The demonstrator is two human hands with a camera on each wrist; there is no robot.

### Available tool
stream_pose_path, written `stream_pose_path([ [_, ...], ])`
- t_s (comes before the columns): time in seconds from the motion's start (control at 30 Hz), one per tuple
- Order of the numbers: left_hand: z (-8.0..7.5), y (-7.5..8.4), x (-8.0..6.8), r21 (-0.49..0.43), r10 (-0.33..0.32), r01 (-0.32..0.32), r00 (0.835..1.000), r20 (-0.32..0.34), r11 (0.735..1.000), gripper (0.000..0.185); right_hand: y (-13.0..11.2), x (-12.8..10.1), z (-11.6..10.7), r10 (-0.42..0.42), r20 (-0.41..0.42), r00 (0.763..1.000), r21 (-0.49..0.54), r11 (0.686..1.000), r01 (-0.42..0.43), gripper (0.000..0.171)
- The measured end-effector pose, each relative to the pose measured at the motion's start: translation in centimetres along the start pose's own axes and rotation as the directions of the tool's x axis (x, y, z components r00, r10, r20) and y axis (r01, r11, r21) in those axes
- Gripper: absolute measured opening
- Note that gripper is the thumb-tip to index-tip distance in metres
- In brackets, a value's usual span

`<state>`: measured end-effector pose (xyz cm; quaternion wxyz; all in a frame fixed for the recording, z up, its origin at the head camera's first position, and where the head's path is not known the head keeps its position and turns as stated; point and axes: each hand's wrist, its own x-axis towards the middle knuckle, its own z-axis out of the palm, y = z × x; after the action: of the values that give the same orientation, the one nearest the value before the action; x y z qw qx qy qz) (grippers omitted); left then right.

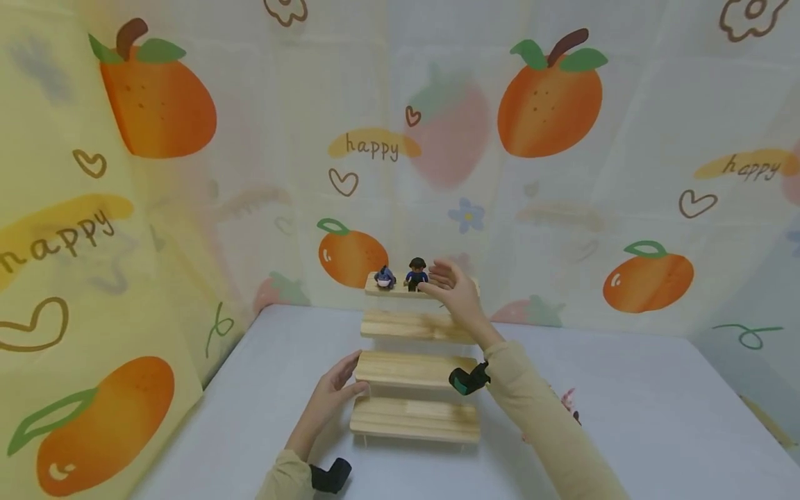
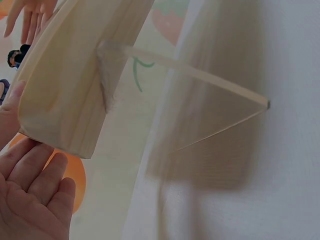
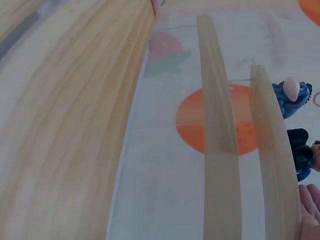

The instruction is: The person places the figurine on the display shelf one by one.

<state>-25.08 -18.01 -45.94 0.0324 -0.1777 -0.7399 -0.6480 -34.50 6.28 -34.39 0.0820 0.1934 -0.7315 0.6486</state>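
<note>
A four-tier wooden display stand (image 1: 415, 420) stands on the white table. On its top tier sit a small blue animal figure (image 1: 384, 278) and, to the right, a dark-haired toy figure (image 1: 416, 272) in blue and black. My right hand (image 1: 455, 288) is beside the dark-haired figure, fingers fairly straight, thumb close to its legs; whether it touches is unclear. My left hand (image 1: 334, 385) holds the left end of the second tier from the bottom, thumb at the front edge and fingers behind. The left wrist view shows that tier's end (image 2: 65, 100) between thumb and forefinger.
On the table (image 1: 625, 389) to the right lies a pink figure (image 1: 568, 399), partly hidden behind my right sleeve, with something dark next to it. A fruit-patterned cloth (image 1: 250, 139) hangs behind and to the left. Black wrist mounts (image 1: 331, 476) sit on both wrists.
</note>
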Motion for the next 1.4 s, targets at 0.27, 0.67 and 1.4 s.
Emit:
stream_pose_path([
  [0.27, 0.7, 0.5, -0.4, 0.006, -0.032, 0.032, 0.999, 0.002, 0.999, 0.061, 0.0, -2.0, -1.7, -0.055, -0.009, 0.998, 0.1, 0.993, 0.056, 0.046],
  [0.67, -0.2, -2.0, -0.3, 0.048, 0.006, -0.004, 0.999, -0.041, 0.999, 0.06, 0.3, -4.8, -3.6, -0.122, -0.004, 0.992, 0.145, 0.982, 0.122, 0.039],
  [1.4, 0.2, -1.6, 0.2, -0.004, -0.035, 0.035, 0.998, -0.052, 0.999, 0.061, 2.4, -8.5, -7.7, -0.134, -0.07, 0.988, 0.068, 0.988, 0.139, 0.032],
])
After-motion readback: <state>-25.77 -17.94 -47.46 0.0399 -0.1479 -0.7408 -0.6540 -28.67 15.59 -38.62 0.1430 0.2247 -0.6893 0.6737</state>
